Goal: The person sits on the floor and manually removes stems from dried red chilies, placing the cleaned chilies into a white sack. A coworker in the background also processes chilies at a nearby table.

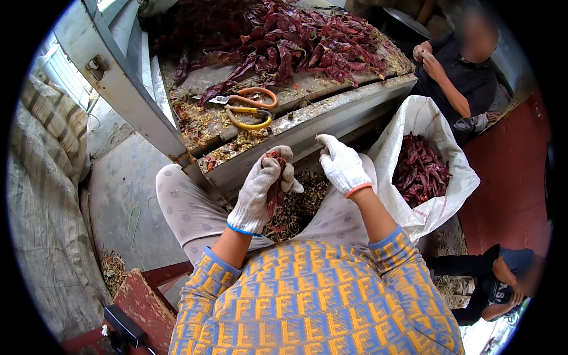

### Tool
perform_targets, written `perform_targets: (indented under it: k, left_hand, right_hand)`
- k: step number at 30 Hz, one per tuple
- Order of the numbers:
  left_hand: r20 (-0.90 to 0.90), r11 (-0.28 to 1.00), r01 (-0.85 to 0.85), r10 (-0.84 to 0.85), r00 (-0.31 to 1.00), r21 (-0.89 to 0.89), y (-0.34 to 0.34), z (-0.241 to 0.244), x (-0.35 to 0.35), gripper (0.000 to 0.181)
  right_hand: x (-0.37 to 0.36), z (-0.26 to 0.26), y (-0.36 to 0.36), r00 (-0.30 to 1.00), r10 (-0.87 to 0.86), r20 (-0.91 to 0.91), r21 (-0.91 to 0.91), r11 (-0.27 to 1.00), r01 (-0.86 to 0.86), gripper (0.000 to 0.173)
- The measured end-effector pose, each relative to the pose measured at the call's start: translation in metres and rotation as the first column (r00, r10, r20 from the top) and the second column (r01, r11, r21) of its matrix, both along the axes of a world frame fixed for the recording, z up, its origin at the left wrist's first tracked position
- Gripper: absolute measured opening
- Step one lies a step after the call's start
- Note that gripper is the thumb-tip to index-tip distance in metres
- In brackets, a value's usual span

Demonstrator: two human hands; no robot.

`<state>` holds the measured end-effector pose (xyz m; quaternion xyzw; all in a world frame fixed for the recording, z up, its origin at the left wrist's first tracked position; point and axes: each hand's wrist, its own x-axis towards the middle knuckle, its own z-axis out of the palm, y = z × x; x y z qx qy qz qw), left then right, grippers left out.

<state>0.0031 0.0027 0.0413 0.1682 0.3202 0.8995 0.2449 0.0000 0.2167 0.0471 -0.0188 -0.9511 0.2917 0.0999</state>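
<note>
My left hand, in a white knit glove with a blue cuff edge, grips a dried red chili pepper that hangs down past the palm. Apart from it on the right is my right hand, gloved in white with an orange cuff edge. Its fingers are partly curled, and whether something is between them is hidden. Beyond both hands, a heap of dried red chili peppers covers much of a worktop. Scissors with orange and yellow handles lie near its front edge among scattered seeds.
A white woven sack with dried chilies stands open by my right knee. Stems and debris lie between my legs. A metal post rises at the left. One person sits at upper right, another at lower right.
</note>
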Motion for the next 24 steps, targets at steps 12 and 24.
perform_targets:
  k: [12,24]
  left_hand:
    - [0.274,0.991,-0.128,0.112,0.955,0.041,0.003,-0.008,0.003,0.051]
    - [0.01,0.976,-0.144,0.147,0.989,-0.161,0.028,-0.025,0.01,0.082]
  right_hand:
    - [0.041,0.032,-0.083,0.99,0.133,0.049,-0.102,0.987,-0.127,0.071]
    - [0.022,0.008,-0.057,0.975,0.143,-0.172,-0.092,0.983,-0.16,0.041]
